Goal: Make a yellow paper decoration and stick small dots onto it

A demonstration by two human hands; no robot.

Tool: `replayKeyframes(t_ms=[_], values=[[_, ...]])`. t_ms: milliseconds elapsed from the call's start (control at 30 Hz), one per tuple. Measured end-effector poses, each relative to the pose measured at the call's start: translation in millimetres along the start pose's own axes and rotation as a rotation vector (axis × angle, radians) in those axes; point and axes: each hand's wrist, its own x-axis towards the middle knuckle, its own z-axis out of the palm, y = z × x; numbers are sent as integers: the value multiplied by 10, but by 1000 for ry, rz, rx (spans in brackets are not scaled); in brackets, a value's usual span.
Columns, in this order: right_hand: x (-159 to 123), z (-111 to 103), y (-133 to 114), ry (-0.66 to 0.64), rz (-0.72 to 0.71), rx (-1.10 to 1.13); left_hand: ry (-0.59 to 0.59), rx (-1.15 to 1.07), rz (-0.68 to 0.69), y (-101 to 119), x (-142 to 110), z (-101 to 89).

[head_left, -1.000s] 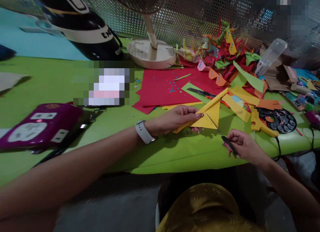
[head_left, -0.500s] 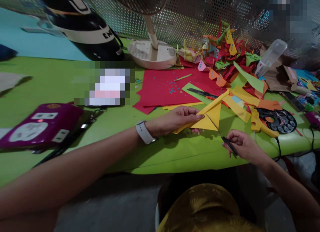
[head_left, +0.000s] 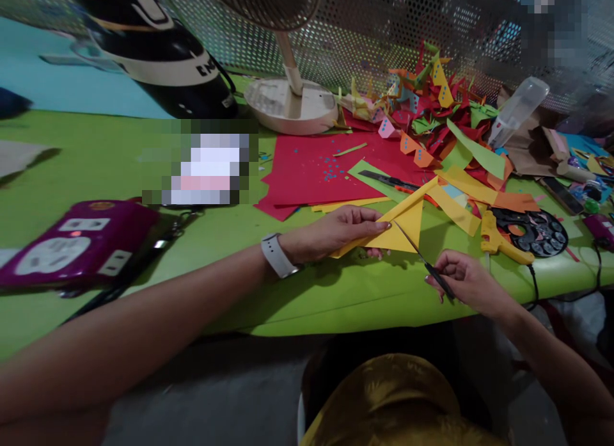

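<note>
My left hand [head_left: 352, 230] pinches a folded piece of yellow paper [head_left: 407, 231] between thumb and fingers, just above the front part of the table. Dark-handled scissors [head_left: 439, 281] are in my right hand [head_left: 463, 279], its fingers wrapped around the handles. Their thin blades point up and to the left and lie across the yellow paper, close to my left thumb. Behind the paper, a utility knife [head_left: 387, 179] rests on a light green paper piece, on top of red sheets [head_left: 307, 171].
A pile of cut paper shapes [head_left: 426, 113] stands at the back right, beside a clear plastic bottle [head_left: 520, 110]. Right of my hands lies a yellow glue gun [head_left: 501, 241]. A fan base [head_left: 292, 107], black bottle [head_left: 163, 55] and purple power socket box [head_left: 79, 241] are farther left.
Almost nothing differs. The scissors and right hand have shifted very slightly, with the blades still across the yellow paper. My left hand keeps its hold.
</note>
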Motion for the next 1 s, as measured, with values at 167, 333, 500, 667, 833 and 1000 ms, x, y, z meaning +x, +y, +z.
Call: replayKeyframes(t_ms=[167,333,500,667,833,1000], values=[[24,7,31,6,-19,-22,-8,27,-3,-30,7,-25],[-26,-69,17,-29,29,-86,43,42,23,-4,21,-68],[-58,-372,-137,12,-55,-256,178,23,74,62,44,-138],[327,-682,-377,432,-381,-680,208,68,13,60,41,-150],[829,-809,-525,634,-308,-1066,135,139,2,7,45,-170],[907,-794,-549,628,-264,-1146,109,198,33,27,29,-148]])
